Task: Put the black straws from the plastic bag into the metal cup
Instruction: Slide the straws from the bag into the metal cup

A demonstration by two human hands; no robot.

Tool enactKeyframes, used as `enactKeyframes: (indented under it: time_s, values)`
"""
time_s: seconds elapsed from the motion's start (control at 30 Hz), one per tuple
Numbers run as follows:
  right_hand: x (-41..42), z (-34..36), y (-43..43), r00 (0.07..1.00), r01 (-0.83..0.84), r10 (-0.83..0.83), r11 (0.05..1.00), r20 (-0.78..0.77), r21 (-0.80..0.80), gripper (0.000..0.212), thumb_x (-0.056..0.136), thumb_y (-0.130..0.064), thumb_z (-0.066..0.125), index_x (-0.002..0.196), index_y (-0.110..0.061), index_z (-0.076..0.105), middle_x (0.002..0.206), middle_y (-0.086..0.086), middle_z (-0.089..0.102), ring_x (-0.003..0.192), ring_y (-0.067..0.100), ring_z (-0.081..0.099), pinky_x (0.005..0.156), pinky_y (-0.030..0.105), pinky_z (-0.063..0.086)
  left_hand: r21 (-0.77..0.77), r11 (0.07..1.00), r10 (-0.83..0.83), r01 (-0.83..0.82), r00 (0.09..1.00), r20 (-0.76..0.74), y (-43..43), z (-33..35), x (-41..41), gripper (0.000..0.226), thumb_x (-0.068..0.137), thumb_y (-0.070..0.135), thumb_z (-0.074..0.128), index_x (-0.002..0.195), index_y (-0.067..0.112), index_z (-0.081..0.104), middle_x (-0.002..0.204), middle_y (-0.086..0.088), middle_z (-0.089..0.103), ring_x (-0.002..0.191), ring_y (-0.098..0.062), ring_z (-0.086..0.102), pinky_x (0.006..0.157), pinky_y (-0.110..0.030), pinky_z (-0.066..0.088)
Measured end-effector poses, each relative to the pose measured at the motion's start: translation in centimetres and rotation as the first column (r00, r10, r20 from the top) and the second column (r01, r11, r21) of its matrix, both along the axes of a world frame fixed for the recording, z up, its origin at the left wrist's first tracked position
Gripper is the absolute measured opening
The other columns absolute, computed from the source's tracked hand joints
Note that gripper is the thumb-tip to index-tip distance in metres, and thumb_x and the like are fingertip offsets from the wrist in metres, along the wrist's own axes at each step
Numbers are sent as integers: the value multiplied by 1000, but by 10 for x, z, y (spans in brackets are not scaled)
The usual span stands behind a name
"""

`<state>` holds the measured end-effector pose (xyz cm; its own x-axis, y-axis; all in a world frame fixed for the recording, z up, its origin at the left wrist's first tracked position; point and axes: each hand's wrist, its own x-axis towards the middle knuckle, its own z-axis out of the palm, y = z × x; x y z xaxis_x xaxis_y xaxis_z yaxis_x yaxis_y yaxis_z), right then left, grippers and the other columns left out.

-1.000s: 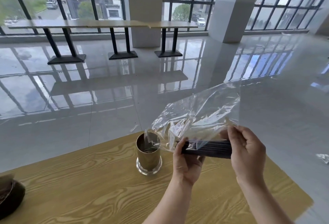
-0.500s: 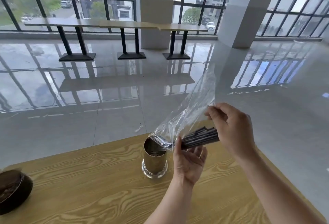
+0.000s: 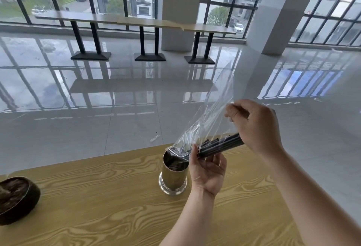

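Head view. 1 desk (image 3: 97, 197) with a yellow wood-grain top is filling the lower half of the frame. 1 metal cup (image 3: 173, 177) is standing upright on it, just right of centre.

The left grip (image 3: 208, 169), a bare hand with its palm turned to the camera, is sitting just right of the cup's mouth. Its thumb is pressing on the lower end of the black straws (image 3: 220, 146) while its fingers are curling loosely behind the bundle. The straws are lying as 1 tilted bundle, low end beside the cup rim, high end running up to the right.

The right grip (image 3: 256, 126), right of centre, is closing its curled fingers on the plastic bag (image 3: 211, 116). The upper straw ends are vanishing behind this hand, so whether it is also pinching them cannot be told. The clear film is rising from it toward the upper middle of the frame, and the bag's crumpled lower end is drooping into the cup's mouth. The cup's inside is showing dark; its contents cannot be made out.

1 dark bowl (image 3: 17, 198) is resting on the desk at the lower left edge. Beyond the desk, a glossy tiled floor (image 3: 117, 109) is reflecting the windows, and long tables (image 3: 136, 21) are standing along the upper part of the frame.
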<state>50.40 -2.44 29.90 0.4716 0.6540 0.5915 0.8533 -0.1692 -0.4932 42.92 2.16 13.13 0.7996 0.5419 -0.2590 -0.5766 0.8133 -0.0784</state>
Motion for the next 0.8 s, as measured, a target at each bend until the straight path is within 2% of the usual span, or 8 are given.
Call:
enactKeyframes:
  time_s: [0.1,0.17,0.33,0.4,0.5,0.57,0.67,0.8]
  values:
    - [-7,7,10,999,-25,26,997,24,-72,19,94,-36,68,95,-19,78,79,-4,78,76,20,74,76,40,59,-78,996,50,-46,997,52,3,2,-4,32,82,36,74,99,9,76,99,-14,75,85,-27,72,70,-35,61]
    - [-11,11,17,998,-48,53,993,43,-105,21,94,-38,68,98,-20,78,82,-4,78,78,20,73,77,40,59,-106,992,73,-66,996,58,4,5,-5,30,82,34,75,98,9,76,98,-13,76,82,-25,74,68,-34,63]
    - [-4,8,10,996,-92,85,965,-37,-247,47,88,-57,65,124,-28,66,87,-23,64,79,0,65,75,30,52,-165,983,85,-79,996,25,8,7,-7,29,86,34,74,99,8,74,90,-11,76,73,-23,74,60,-32,63]
    - [2,-1,-1,997,-50,37,979,-69,-199,40,89,-54,64,121,-30,67,85,-26,65,80,-8,63,76,30,52,-165,983,87,-82,996,21,7,7,-7,29,87,34,73,100,8,73,91,-10,75,73,-23,74,59,-32,63]
    - [2,-13,-10,994,-34,20,989,-104,-142,21,96,-43,62,106,-27,73,84,-11,76,83,13,73,78,38,58,-148,986,87,-82,996,26,3,8,-5,28,85,33,75,101,10,73,95,-10,75,80,-21,72,63,-31,63]
    - [0,-15,-8,998,-30,21,992,-66,-127,21,97,-40,64,99,-24,76,77,-7,77,79,18,74,75,38,58,-135,987,93,-86,994,49,3,11,-3,29,83,34,76,99,9,74,100,-10,74,87,-21,71,67,-33,63]
    - [0,-7,-1,999,-39,35,995,-39,-92,17,93,-38,69,96,-25,79,71,-13,73,75,14,72,72,30,55,-118,987,115,-108,992,53,3,10,-5,30,85,39,74,91,9,77,100,-10,76,88,-23,73,74,-35,61]
    - [-2,-3,9,998,-60,63,995,31,-80,15,94,-34,70,95,-22,79,76,-7,78,70,15,73,72,35,60,-103,986,135,-132,991,25,1,7,-9,36,81,43,76,97,11,78,101,-11,75,92,-26,71,81,-39,59]
